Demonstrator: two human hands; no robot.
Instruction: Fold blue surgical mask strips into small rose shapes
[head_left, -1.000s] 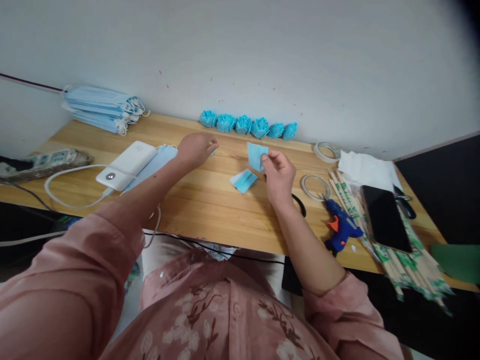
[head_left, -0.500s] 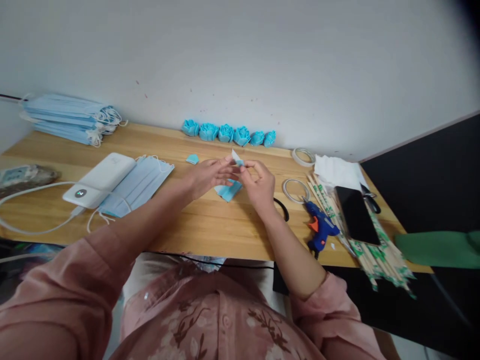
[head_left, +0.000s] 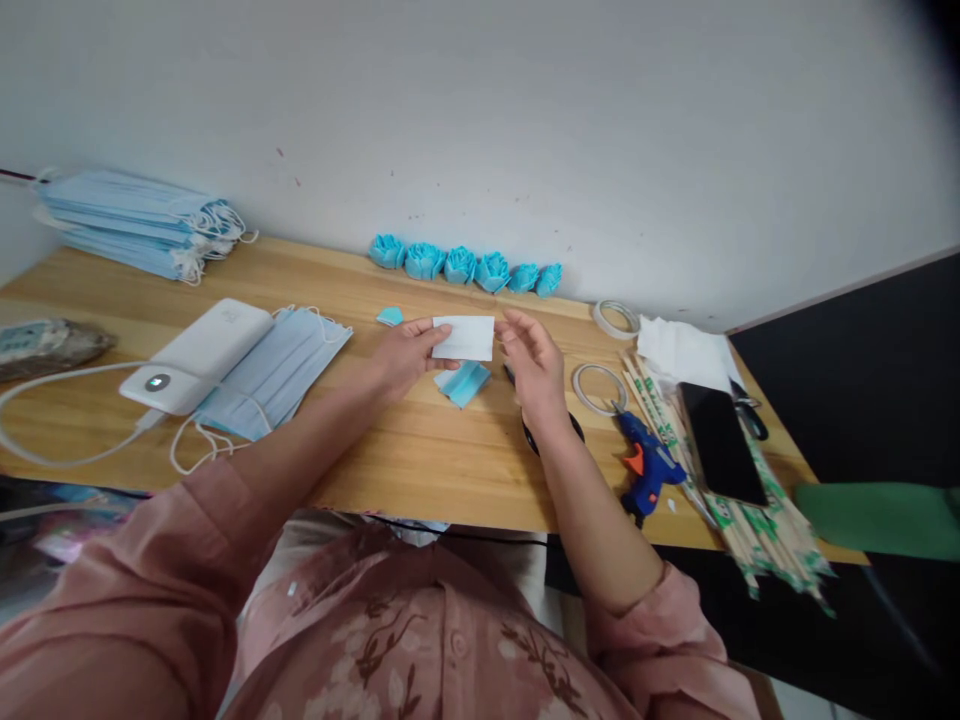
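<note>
In the head view, your left hand [head_left: 409, 355] has its thumb and fingers closed on the left end of a white piece [head_left: 463, 338], held flat above the table [head_left: 360, 460]. Your right hand [head_left: 536, 365] is part open, fingers curved at the other end; whether they touch it, you can't tell from here. Just below lies a pleated blue piece [head_left: 463, 383]. With a one-sided grip, the thin sheet could bend or slip. A low sweep of your right forearm could snag the black loop [head_left: 579, 428] beneath it or nudge the blue glue gun [head_left: 651, 462]. The green print on the wrapped sticks [head_left: 757, 530] and the power bank's [head_left: 199, 350] display are too small to read.
</note>
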